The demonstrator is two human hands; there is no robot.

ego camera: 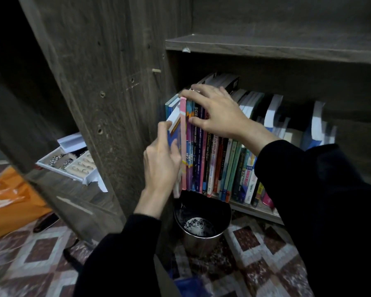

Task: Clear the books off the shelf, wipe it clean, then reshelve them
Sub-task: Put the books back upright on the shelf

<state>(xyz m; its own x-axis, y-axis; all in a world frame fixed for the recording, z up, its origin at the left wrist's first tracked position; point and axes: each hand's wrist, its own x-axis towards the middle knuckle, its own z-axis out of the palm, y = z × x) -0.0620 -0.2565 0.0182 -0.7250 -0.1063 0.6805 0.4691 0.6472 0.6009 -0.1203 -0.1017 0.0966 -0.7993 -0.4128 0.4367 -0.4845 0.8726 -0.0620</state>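
Paperback stock, light, floppy, slick. My left hand [161,166] grips the blue glossy paperback [173,136] at the nine o'clock end of the dark wooden shelf [255,209], and it is best held near its spine. My right hand [219,112] clamps the tops of the row of colourful upright books [221,166].

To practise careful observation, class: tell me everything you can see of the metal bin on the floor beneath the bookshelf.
The bin is a round can with a shiny silver metal wall and a dark inside, open-topped, with speckled bits at the bottom. It stands upright on the patterned floor, just in front of the shelf that holds the books, below their left end.
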